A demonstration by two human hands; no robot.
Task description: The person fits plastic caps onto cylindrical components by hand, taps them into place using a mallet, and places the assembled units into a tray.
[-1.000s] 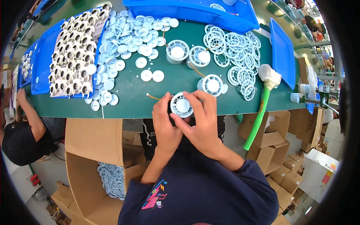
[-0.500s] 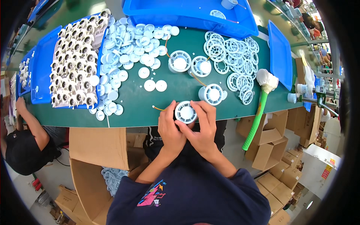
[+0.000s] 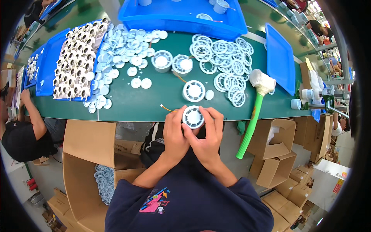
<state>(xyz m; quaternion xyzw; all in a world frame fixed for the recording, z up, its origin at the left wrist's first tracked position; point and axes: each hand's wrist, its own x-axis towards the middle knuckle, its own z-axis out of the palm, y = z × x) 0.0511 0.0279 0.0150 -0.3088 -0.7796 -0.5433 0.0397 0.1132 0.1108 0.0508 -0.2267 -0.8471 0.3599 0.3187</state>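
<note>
Both hands, the left hand (image 3: 174, 133) and the right hand (image 3: 206, 137), are clamped together around a round white fan housing (image 3: 193, 116) at the near edge of the green surface (image 3: 131, 104). An orange wire (image 3: 167, 109) trails from it to the left. A similar housing (image 3: 194, 91) lies just beyond on the surface, with a green-handled mallet (image 3: 253, 110) well off to the right.

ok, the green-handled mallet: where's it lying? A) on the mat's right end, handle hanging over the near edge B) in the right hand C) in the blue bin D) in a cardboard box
A: the mallet lies on the green mat, its handle overhanging the near edge.
</note>
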